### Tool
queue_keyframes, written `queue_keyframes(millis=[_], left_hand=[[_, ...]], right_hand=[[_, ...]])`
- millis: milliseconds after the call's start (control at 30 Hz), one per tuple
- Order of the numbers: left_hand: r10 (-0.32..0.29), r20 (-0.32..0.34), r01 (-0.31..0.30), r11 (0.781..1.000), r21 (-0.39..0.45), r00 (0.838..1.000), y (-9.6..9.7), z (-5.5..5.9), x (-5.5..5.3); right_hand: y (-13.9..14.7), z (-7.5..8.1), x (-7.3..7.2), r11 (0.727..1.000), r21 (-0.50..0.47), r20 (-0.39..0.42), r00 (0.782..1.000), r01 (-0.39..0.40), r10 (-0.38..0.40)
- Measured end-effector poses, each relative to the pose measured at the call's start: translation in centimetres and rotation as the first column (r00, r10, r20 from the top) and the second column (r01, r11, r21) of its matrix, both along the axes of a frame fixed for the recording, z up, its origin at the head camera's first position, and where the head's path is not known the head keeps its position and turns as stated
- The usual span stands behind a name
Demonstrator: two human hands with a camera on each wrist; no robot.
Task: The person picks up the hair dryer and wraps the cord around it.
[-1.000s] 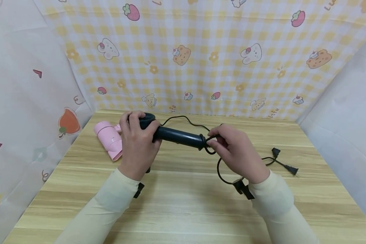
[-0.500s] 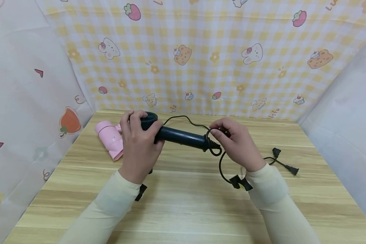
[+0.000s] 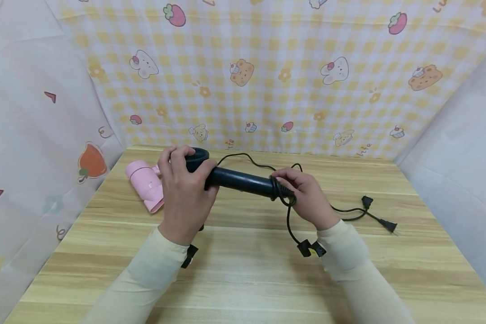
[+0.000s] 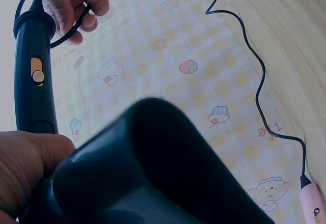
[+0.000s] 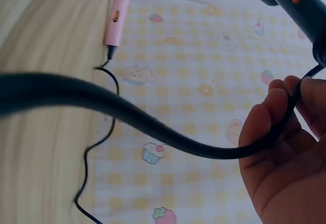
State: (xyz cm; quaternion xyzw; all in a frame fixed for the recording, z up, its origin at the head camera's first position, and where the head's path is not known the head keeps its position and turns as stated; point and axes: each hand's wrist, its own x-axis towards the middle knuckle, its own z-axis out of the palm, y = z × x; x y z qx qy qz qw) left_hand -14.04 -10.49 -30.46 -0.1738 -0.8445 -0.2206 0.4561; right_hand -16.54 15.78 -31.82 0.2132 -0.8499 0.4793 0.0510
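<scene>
My left hand point(image 3: 186, 191) grips a dark hair dryer point(image 3: 243, 181) around its body, above the table. Its handle points to the right, and a switch shows on it in the left wrist view. Loops of black cord point(image 3: 288, 203) lie around the handle's end. Beside that end, my right hand point(image 3: 309, 200) pinches the cord between thumb and fingers. In the right wrist view, the held cord point(image 5: 204, 150) runs from the handle across the palm and away to the left. Most of the dryer's body is hidden behind my left hand in the head view.
A pink hair dryer point(image 3: 145, 185) lies at the table's back left, its thin cord point(image 3: 243, 154) trailing along the back. Two black plugs point(image 3: 366, 202) lie at the right. A checked cloth point(image 3: 283, 90) hangs behind the wooden table point(image 3: 243, 279).
My right hand moved slightly up and away from the handle's end with the cord, then came back in close to it. Another turn of cord now seems to lie there. The left hand stays nearly still.
</scene>
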Motion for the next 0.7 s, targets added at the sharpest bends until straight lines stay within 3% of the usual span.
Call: queue_keyframes(millis=[133, 267, 500, 600, 700], left_hand=[[0.01, -0.013, -0.009, 1.0, 0.026, 1.0, 0.1, 0.0, 0.0], [0.018, -0.004, -0.017, 0.999, 0.026, 1.0, 0.1, 0.0, -0.1], [0.043, 0.032, -0.044, 0.999, 0.012, 0.999, -0.1, 0.0, -0.2], [0.055, 0.019, -0.056, 0.998, 0.026, 0.998, -0.2, 0.0, -0.5], [0.067, 0.01, -0.067, 0.997, 0.025, 0.998, -0.4, -0.1, -0.9]], right_hand=[[-0.3, -0.8, 0.5, 1.0, 0.021, -0.02, 1.0, 0.001, -0.001], [-0.7, -1.2, 1.2, 0.999, 0.043, 0.018, 1.0, 0.018, -0.019], [-1.6, -1.5, 2.5, 0.998, 0.043, 0.077, 0.996, -0.056, 0.052], [-1.7, -1.5, 2.9, 0.992, 0.089, 0.096, 0.992, -0.09, 0.082], [-1.7, -1.5, 3.5, 0.981, 0.167, 0.058, 0.994, -0.103, 0.094]])
